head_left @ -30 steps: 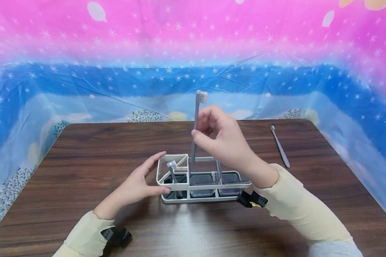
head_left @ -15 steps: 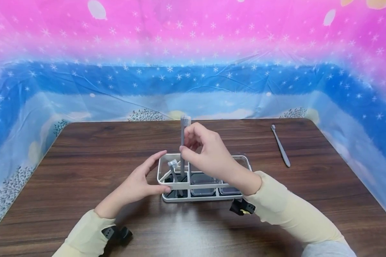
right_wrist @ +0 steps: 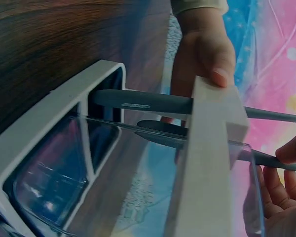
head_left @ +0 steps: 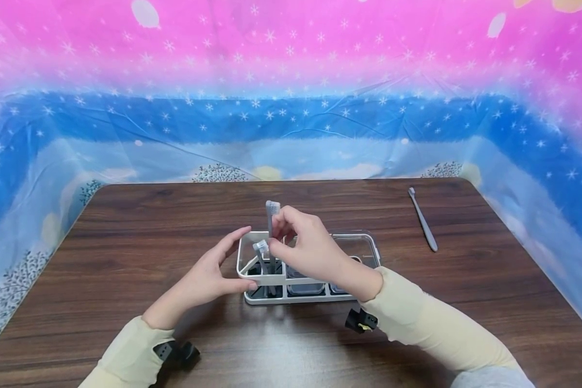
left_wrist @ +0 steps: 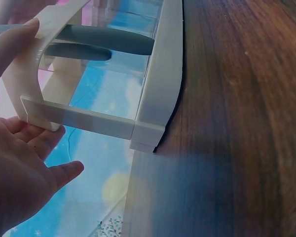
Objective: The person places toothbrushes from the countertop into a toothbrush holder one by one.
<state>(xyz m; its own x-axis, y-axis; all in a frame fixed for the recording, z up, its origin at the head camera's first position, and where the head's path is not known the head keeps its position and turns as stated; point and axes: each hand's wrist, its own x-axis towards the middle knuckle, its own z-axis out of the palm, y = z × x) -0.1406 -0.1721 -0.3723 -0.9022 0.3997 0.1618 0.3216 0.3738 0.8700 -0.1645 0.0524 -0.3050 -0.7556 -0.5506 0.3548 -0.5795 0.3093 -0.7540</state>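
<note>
A white toothbrush holder [head_left: 267, 281] with an upper frame and a dark-bottomed base stands mid-table. My left hand [head_left: 206, 280] grips its left end, thumb on the front rim and fingers behind. Between my right thumb and fingers [head_left: 307, 245] I pinch a grey toothbrush [head_left: 270, 216], bristles up, its handle down through the holder's left, divided section. In the left wrist view that handle's tip [left_wrist: 79, 52] hangs short of the base. Another grey toothbrush [head_left: 260, 252] leans in the same section, its handle [left_wrist: 113, 39] reaching the base.
Clear cups [head_left: 305, 289] sit in the holder's middle and right sections, partly hidden by my right hand. A third grey toothbrush [head_left: 423, 221] lies on the wooden table [head_left: 174, 210] at the far right. A patterned cloth [head_left: 281, 116] hangs behind the table.
My right hand has moved left and down, bringing the toothbrush from above the middle section into the left section. My left hand has stayed on the holder.
</note>
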